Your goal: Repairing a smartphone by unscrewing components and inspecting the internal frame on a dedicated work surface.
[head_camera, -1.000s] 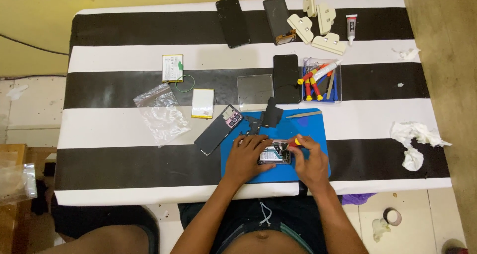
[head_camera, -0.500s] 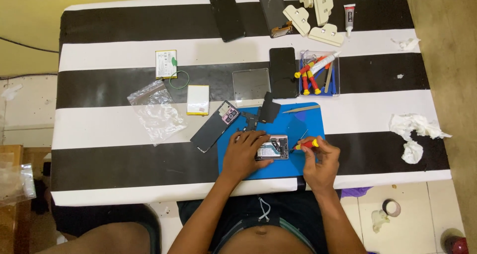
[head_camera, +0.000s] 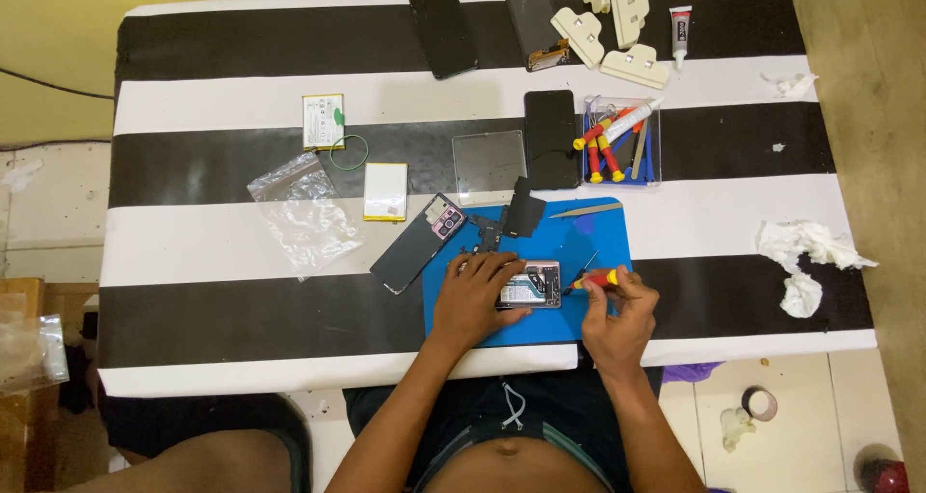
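The opened phone (head_camera: 530,285) lay face down on the blue work mat (head_camera: 598,231), near the front edge of the black-and-white striped table (head_camera: 241,232), with its internals exposed. The left hand (head_camera: 475,298) rested flat over the phone's left end, fingers spread a little and pressing down on it, pinning rather than gripping. The right hand (head_camera: 617,310) sat just to the right of the phone, fingers pinched narrow around a small red-and-yellow screwdriver (head_camera: 590,281), whose tip pointed toward the phone's right end; contact between tip and phone could not be resolved. A detached dark back cover (head_camera: 417,244) lay tilted across the mat's left edge, partly on the table. A small black plate (head_camera: 524,213) and a pair of tweezers (head_camera: 585,209) lay on the mat behind the phone. Farther back stood a clear tray of tools (head_camera: 622,144), beside a dark phone (head_camera: 551,138) and a grey glass panel (head_camera: 489,161). To the left lay a yellow-edged battery (head_camera: 385,190) and a clear plastic bag (head_camera: 304,213). Crumpled white tissue (head_camera: 805,252) lay at the table's right side, well apart from the hands.
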